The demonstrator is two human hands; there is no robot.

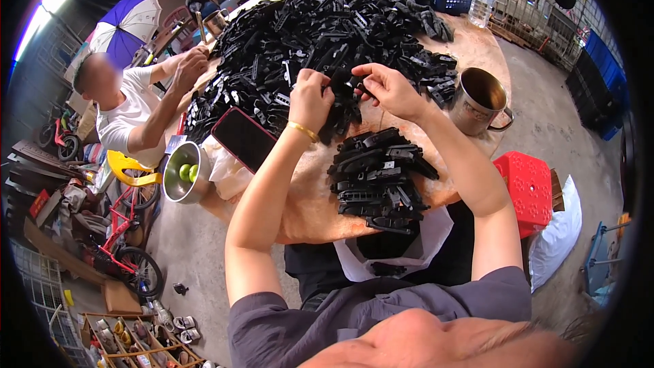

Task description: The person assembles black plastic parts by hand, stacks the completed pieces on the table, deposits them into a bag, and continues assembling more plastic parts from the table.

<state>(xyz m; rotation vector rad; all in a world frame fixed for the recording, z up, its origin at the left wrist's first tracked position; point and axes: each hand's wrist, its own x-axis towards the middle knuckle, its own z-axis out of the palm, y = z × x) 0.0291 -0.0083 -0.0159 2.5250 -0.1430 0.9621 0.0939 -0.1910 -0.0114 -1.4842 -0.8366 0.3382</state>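
Note:
My left hand (310, 99), a gold bangle on its wrist, is closed with fingertips pinched at the near edge of a large heap of black plastic parts (306, 27). Opposite it, my right hand (396, 95) has thumb and fingers bent round a small black plastic part (368, 87). More dark pieces lie between and behind the hands, so the left fingers' hold is hard to make out. Closer to me, long black parts are laid side by side in a stack (381, 180) on the round table (306, 215). Below the table edge, a white bag (436, 238) sits open at my lap.
A phone (243, 140) and a metal bowl (170, 194) with green fruit are at left; a steel mug (470, 117) stands at right. Beyond are a blue basket (449, 1), a bottle (482, 1) and a red stool (528, 194). A co-worker (126, 112) sits at left.

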